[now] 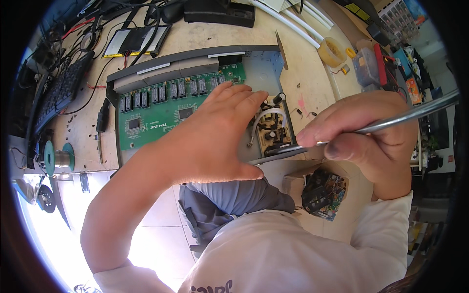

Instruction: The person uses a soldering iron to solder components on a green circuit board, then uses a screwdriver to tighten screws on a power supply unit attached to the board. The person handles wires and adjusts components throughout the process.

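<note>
A network switch's dark metal case (188, 54) lies without its lid on the workbench, a green circuit board (161, 115) inside it. Over the board and the case's near edge stretches my left hand (217, 129), fingers extended and thumb apart, holding nothing. It hides part of the board. My right hand (371, 132) pinches a long, slim, shiny metal tool (415, 113) between thumb and fingers. The tool's dark far end reaches the near edge of the small power supply board (273, 128), at the case's right side. Whether the tip touches anything I cannot tell.
A solder spool (59, 158) and black keyboard (63, 95) sit at left. Behind the case lies a flat battery pack (139, 41). A yellowish round tub (333, 51) stands at back right. Below the bench edge, a cardboard box (295, 188) holds scrap circuit boards.
</note>
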Demonstrator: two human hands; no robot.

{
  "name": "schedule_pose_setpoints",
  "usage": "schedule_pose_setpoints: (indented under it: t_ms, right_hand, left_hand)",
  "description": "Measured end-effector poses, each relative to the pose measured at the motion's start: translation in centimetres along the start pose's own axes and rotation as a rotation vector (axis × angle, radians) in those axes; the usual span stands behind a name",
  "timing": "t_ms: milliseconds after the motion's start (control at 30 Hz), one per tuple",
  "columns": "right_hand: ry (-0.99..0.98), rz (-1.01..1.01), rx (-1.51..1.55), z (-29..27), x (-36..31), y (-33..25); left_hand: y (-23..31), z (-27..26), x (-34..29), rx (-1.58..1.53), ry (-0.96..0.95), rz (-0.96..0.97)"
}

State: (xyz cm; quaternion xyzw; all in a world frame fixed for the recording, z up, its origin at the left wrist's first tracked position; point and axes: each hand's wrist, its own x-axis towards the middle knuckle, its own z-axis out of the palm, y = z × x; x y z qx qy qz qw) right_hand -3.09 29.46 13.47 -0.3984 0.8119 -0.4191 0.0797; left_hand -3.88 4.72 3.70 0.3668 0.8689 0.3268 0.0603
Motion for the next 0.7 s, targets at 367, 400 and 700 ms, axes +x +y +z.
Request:
schedule_pose_setpoints:
  t_ms: [367,400,700]
  right_hand:
    - [0.037,0.011,0.088,0.8,-1.3,-0.1]
    - [0.013,0.01,0.102,0.4,-1.2,0.1]
    - [0.024,0.003,0.005,1.0,-0.8,-0.1]
  left_hand:
    - [-0.1,-0.1,-0.1,-0.018,0.018,0.043]
    - [-0.2,0.0,-0.2,-0.018,0.019,0.044]
    - [-0.5,0.2,-0.1,-0.034,0.027,0.059]
